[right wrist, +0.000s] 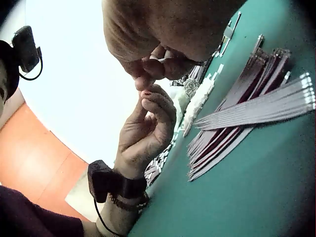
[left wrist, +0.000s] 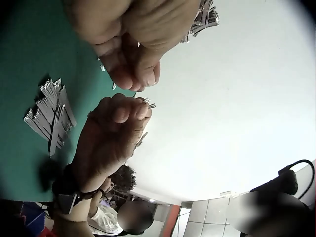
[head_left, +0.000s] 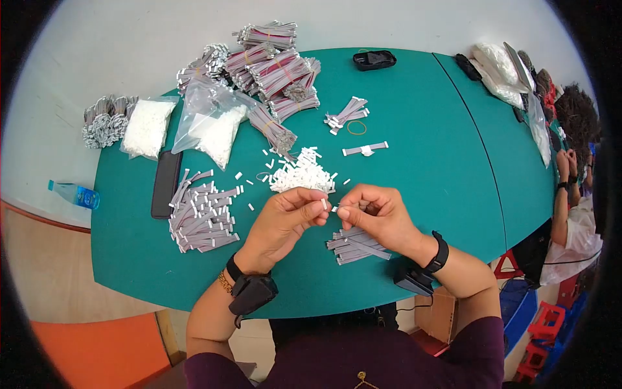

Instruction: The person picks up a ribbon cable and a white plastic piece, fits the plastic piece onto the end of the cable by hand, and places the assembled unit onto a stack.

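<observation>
My left hand (head_left: 282,220) pinches a small white plastic connector (head_left: 324,204) between thumb and fingertips. Facing it, close by, my right hand (head_left: 383,217) pinches a grey ribbon cable, mostly hidden by the fingers; its pale tip (left wrist: 150,104) pokes out in the left wrist view. Below the right hand lies a stack of grey ribbon cables (head_left: 356,246), fanned across one another in the right wrist view. Just beyond both hands is a heap of loose white connectors (head_left: 301,174). Left of the left hand, a pile of cables with white ends (head_left: 204,217) spreads over the green table (head_left: 414,149).
Bundled cables (head_left: 278,71) are stacked at the back. Two clear bags of white pieces (head_left: 148,129) stand near a dark case (head_left: 166,185). A bottle (head_left: 76,194) lies at the left edge. Further back are a black pouch (head_left: 374,60) and a rubber band (head_left: 356,128). Another person sits at right.
</observation>
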### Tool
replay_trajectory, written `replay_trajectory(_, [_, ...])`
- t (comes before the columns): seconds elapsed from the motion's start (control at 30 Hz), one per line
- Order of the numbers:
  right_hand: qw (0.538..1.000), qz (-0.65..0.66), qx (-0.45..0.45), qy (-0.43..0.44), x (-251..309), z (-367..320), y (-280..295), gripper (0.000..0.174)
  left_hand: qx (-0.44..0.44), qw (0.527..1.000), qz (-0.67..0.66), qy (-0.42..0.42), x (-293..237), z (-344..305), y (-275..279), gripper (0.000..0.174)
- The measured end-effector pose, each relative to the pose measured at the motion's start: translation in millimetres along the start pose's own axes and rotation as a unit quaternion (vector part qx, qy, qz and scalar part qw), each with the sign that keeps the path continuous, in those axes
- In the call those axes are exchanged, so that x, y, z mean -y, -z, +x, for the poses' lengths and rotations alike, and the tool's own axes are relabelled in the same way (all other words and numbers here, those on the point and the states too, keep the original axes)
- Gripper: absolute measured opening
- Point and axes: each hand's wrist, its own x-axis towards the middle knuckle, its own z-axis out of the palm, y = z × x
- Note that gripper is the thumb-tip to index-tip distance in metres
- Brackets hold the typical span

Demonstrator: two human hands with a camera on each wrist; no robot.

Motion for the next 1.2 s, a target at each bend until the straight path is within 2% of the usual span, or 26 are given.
replay_trajectory(1.2, [1.000, -0.018, 0.006, 0.004, -7.9, -1.1, -0.9, 0.009, 0.008, 0.999, 0.041, 0.010, 2.1, -2.1, -6.0, 0.017])
